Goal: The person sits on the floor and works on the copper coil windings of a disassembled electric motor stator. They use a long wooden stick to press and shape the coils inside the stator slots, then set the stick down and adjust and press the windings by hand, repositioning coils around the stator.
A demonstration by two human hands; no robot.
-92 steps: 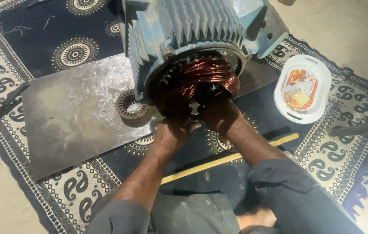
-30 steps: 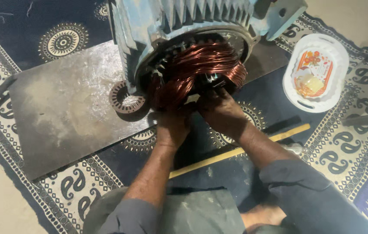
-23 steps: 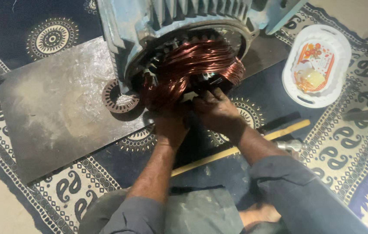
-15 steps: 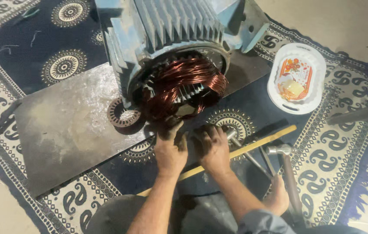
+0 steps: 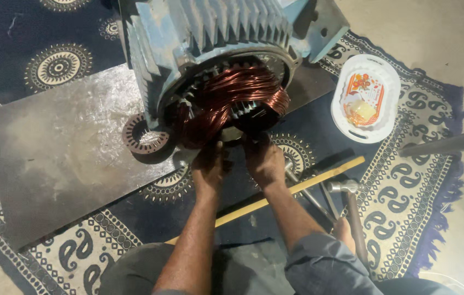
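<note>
One motor, two hands

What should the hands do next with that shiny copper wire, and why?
Probably press the loose copper windings back into the motor housing. Both the left hand and right hand sit at the lower edge, where the coils bulge out.

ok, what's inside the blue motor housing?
Inside the blue motor housing, copper windings bulge out of the open end, with slotted stator teeth around them. Both hands, left hand and right hand, cover the lower coils; deeper inside is hidden.
</note>
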